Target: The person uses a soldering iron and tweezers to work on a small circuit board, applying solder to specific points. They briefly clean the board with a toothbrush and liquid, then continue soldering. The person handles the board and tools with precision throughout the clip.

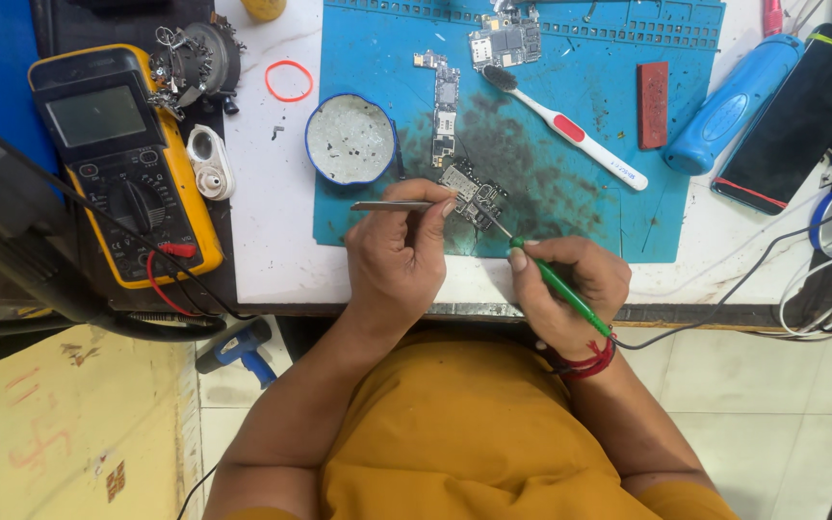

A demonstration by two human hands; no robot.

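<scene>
Hands working at centre frame: left hand (399,252) is pinching metal tweezers (392,205), fingers closed, beside the small circuit board (469,193) on the blue mat (589,144); right hand (570,284) is gripping a green soldering iron (559,285), tip touching the board. Soldering is seemingly under way, with other boards lying untouched above. Yellow multimeter (117,159) is sitting upper left, blue cylinder (732,104) upper right.

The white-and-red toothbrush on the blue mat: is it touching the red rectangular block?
Apart. The head view shows bare blue mat between the toothbrush and the block.
</scene>
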